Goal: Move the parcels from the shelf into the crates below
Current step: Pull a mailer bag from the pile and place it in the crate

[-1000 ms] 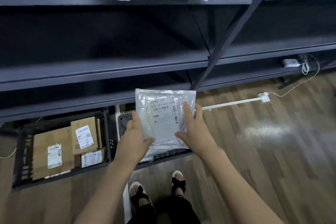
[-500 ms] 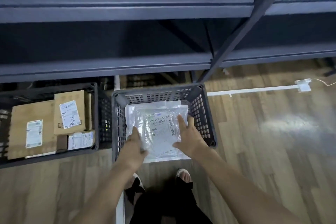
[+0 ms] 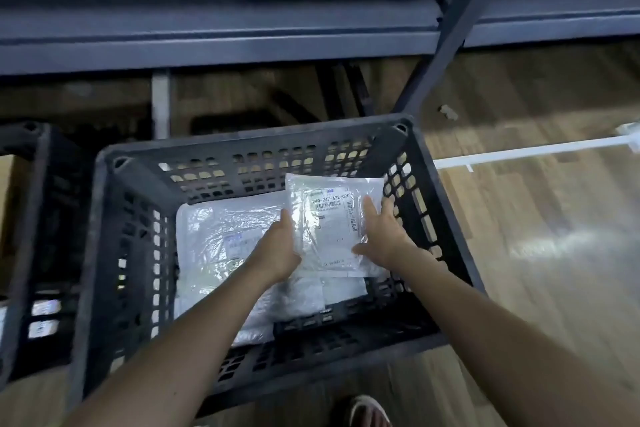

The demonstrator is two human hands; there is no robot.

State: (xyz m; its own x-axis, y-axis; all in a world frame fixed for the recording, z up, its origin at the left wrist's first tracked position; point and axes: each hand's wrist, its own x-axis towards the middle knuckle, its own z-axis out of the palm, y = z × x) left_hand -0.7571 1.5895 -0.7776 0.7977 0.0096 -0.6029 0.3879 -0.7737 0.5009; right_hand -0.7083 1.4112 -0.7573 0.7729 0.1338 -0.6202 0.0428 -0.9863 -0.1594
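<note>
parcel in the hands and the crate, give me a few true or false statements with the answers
1. Both hands hold the clear parcel over the dark crate. True: the left hand grips its left edge, the right hand its right edge.
2. The crate is empty. False: another white parcel already lies inside.
3. The held parcel's printed label faces up. True.
4. The crate is solid-walled cardboard. False: it is dark plastic with slotted walls.
5. The crate sits on the shelf. False: it stands on the wooden floor, below the shelf.
</note>
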